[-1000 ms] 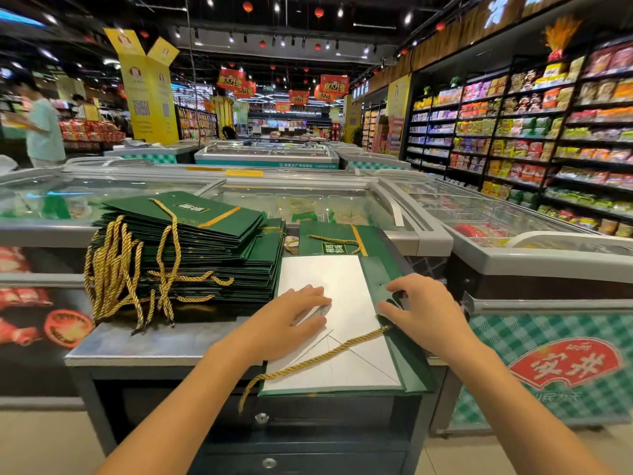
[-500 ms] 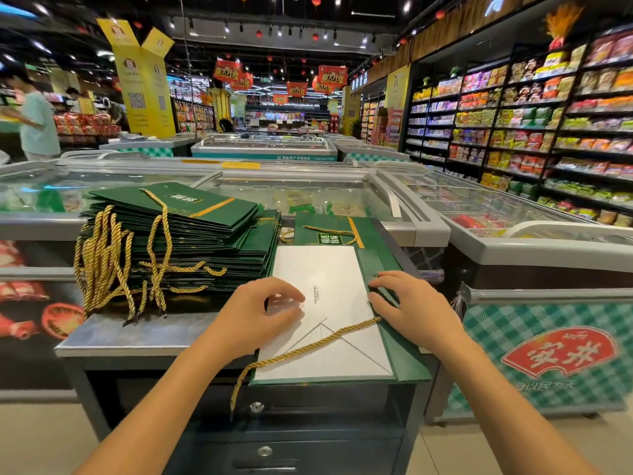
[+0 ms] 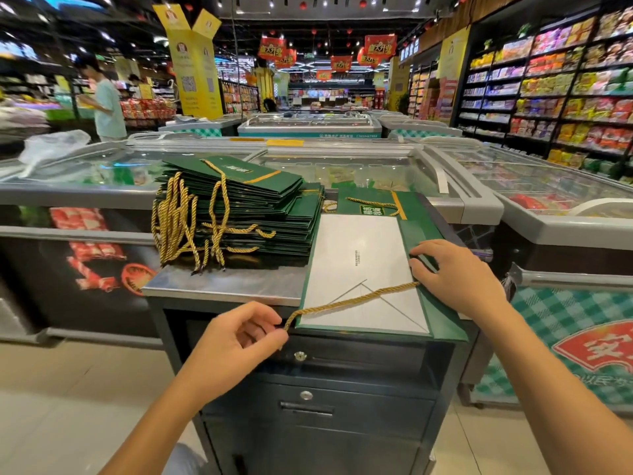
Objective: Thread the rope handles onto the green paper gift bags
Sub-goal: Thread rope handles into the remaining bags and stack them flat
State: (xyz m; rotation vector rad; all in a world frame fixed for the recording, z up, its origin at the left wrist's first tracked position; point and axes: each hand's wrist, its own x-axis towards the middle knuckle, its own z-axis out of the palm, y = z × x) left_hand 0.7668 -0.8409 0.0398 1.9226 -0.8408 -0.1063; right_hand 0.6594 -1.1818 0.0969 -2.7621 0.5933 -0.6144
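Note:
A flattened green paper gift bag (image 3: 419,231) lies on the metal cabinet top, its white bottom panel (image 3: 359,269) facing up. A gold rope handle (image 3: 349,300) runs across that panel from the bag's right side to the front left corner. My left hand (image 3: 236,344) pinches the rope's free end just off the cabinet's front edge. My right hand (image 3: 455,275) presses on the bag's green right flap where the rope starts. A tall stack of green bags (image 3: 246,214) with gold ropes hanging out stands to the left. Another green bag (image 3: 373,202) lies behind.
The dark metal cabinet (image 3: 222,284) has locked drawers (image 3: 342,402) below. Glass-topped freezers (image 3: 394,173) surround it behind and to the right. Stocked shelves (image 3: 565,90) line the right aisle. A person (image 3: 106,101) stands at the far left.
My left hand left the white panel, moved down to the front edge and took hold of the rope's free end. My right hand stayed on the bag's right side.

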